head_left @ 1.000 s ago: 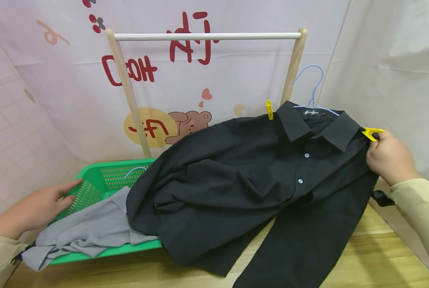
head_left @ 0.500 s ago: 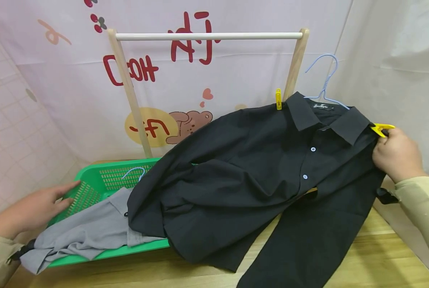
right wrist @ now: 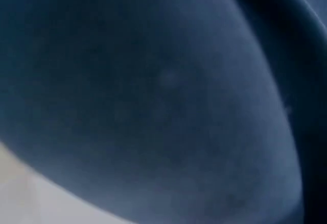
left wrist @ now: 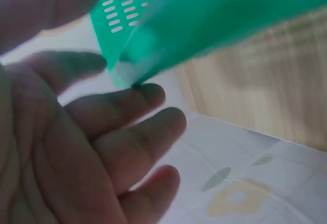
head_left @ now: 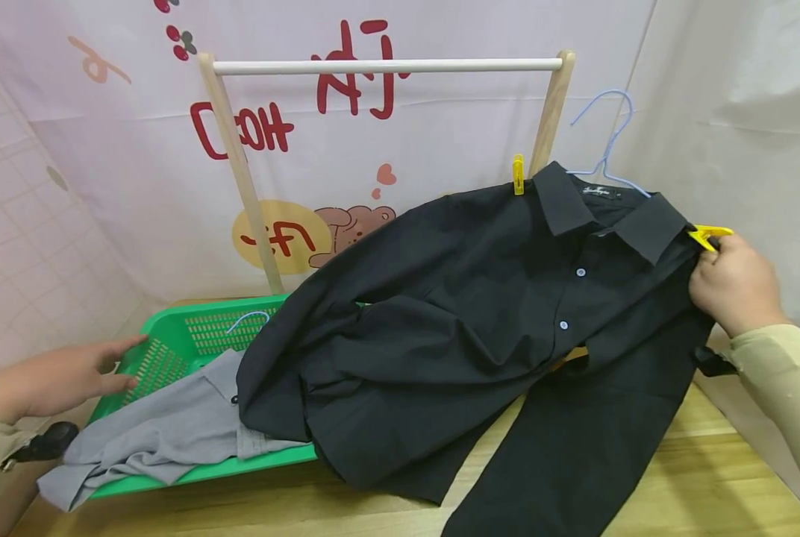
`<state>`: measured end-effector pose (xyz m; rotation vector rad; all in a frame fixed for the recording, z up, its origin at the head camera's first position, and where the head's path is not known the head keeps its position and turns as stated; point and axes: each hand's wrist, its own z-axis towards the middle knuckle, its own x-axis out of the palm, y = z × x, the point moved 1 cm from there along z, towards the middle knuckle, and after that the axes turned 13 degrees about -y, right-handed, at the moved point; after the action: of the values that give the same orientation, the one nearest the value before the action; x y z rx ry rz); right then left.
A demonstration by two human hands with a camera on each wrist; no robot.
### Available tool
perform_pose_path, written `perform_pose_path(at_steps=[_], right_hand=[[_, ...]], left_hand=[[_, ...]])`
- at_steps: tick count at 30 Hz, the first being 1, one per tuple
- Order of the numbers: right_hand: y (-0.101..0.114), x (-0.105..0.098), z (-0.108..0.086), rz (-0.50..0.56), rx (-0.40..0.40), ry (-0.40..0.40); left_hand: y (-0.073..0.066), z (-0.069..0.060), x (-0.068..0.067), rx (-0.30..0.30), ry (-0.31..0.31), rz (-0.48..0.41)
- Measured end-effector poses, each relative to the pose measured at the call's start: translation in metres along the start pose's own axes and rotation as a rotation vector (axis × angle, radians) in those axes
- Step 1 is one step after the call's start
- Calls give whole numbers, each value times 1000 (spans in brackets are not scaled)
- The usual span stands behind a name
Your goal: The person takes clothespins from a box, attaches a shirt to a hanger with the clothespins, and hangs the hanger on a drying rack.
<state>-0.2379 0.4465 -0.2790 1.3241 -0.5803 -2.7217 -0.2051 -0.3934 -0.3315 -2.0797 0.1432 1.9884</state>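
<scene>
My right hand (head_left: 739, 287) grips the shoulder of a black button-up shirt (head_left: 433, 298), close by a yellow clothespin (head_left: 707, 236). The shirt is on a light blue wire hanger (head_left: 604, 164), whose hook sticks up out of the collar. Another yellow clothespin (head_left: 519, 175) pinches the other shoulder. Dark cloth fills the right wrist view, so those fingers are hidden there. At the left rim of a green basket (head_left: 192, 468), my left hand (head_left: 64, 379) is open; in the left wrist view its fingers (left wrist: 135, 101) spread beside the basket's corner, contact unclear.
A grey shirt (head_left: 165, 418) lies in the basket and drapes over its front left rim, with a blue hanger hook (head_left: 248, 317) behind it. A wooden rack with a white rail (head_left: 386, 67) stands at the back. Everything rests on a wooden table (head_left: 702, 477).
The right hand has raised the black shirt and its hanger slightly and shifted them a little to the right. The left hand has stayed at the basket's rim, its wrist slightly higher.
</scene>
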Motion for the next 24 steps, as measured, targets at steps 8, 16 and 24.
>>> perform_pose_path(at_steps=[8,16,24], right_hand=[[5,-4,5,-10,10,-22],[3,-2,7,-56,26,-77],[-1,-6,7,-73,10,-131]], left_hand=[[-7,9,-2,-27,41,-8],[-2,11,-3,14,35,22],[9,9,-6,18,35,32]])
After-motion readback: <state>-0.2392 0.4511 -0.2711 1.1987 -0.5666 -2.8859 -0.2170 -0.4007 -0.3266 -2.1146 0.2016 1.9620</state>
